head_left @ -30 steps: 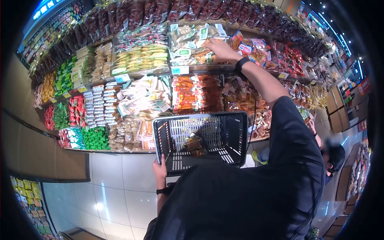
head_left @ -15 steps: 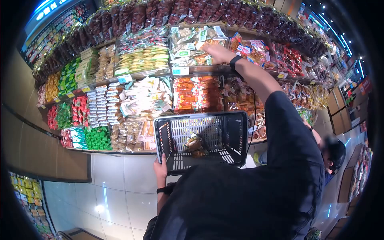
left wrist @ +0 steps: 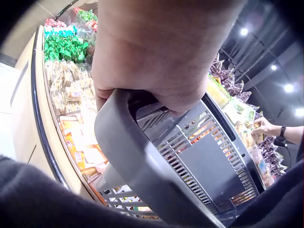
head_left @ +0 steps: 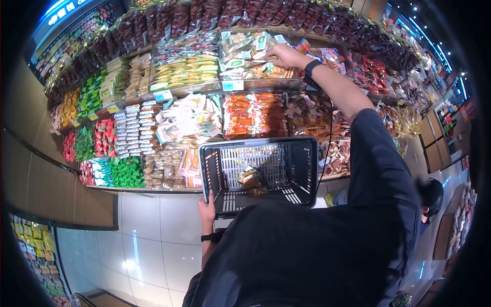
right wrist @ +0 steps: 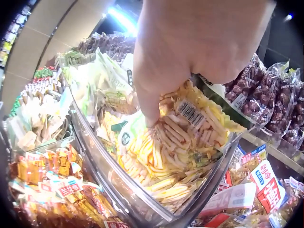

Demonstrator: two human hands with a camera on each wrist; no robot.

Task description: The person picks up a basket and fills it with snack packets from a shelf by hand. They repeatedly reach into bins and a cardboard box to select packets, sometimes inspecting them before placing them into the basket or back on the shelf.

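Note:
My left hand (head_left: pixel 206 209) grips the rim of a black shopping basket (head_left: pixel 255 141) at its left end; in the left wrist view the fingers wrap over the grey rim (left wrist: pixel 142 156). Inside the basket lie a few small packets (head_left: pixel 250 180). At the upper shelf, my right hand (head_left: pixel 286 55) reaches into a clear bin of packaged snacks. The right wrist view shows its thumb (right wrist: pixel 149 104) on a clear packet of pale yellowish strips (right wrist: pixel 175 137), with the other fingers curled behind, pinching it. A barcode label (right wrist: pixel 191 114) shows on a packet beside the hand.
Stepped bins of wrapped snacks surround the hand, with orange packets (head_left: pixel 253 116) below and red-and-blue packets (right wrist: pixel 266 185) to the right. Dark bagged goods (head_left: pixel 215 13) line the back. Another person (head_left: pixel 432 199) is at the right. A thin dark cord (head_left: pixel 327 143) hangs near the right arm.
My right hand has shifted slightly and its wrist is raised among the packets. The left hand keeps its grip on the basket. The person at the right has moved partly behind my arm.

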